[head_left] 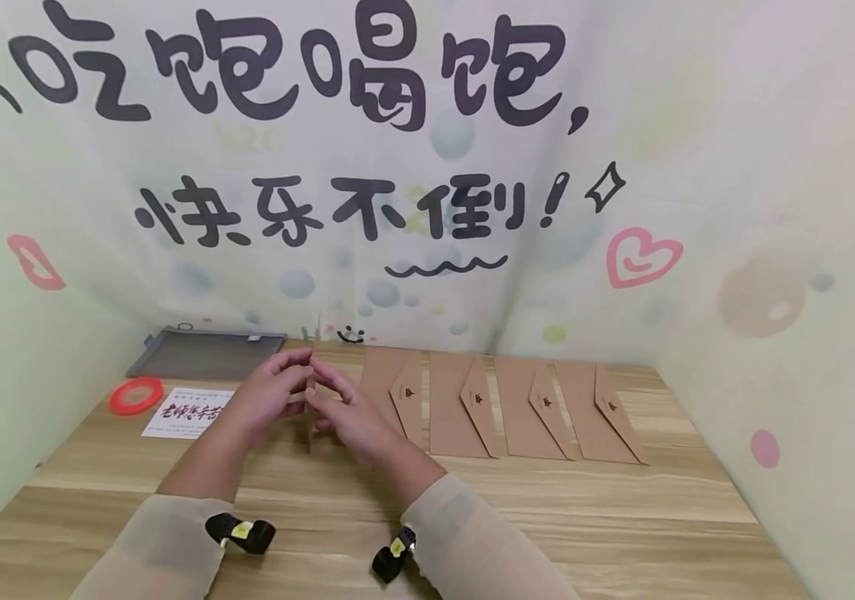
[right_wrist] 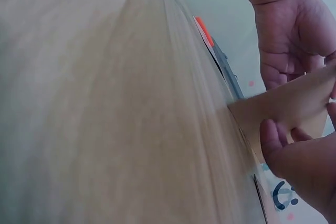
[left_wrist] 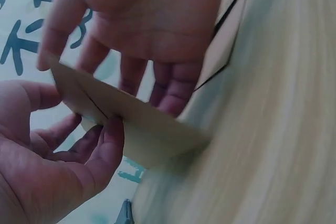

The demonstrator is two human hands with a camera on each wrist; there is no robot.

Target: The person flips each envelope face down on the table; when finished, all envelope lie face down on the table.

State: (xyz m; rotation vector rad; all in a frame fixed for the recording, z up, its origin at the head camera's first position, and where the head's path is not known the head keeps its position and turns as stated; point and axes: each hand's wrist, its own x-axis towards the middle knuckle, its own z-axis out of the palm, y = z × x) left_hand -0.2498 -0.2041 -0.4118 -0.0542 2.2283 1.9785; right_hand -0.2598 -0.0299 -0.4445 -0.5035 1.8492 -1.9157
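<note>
Between both hands a brown paper envelope [left_wrist: 152, 135] stands on its edge, almost edge-on in the head view. My left hand [head_left: 268, 398] holds it from the left, fingers bent against its face; the left wrist view shows this left hand [left_wrist: 68, 161] at the lower left. From the other side, my right hand [head_left: 352, 421] holds it too, with fingertips at its upper edge. In the right wrist view, the right hand [right_wrist: 310, 171] touches the envelope's lower part. Some fingertips are hidden behind the paper.
Several brown envelopes with pointed flaps, such as this envelope [head_left: 461, 408], lie in a row to the right. At the left are an orange-red ring [head_left: 137, 396], a white printed card [head_left: 176, 425] and a grey zip pouch [head_left: 206, 354]. A printed cloth [head_left: 427, 308] hangs behind the wooden table [head_left: 322, 533].
</note>
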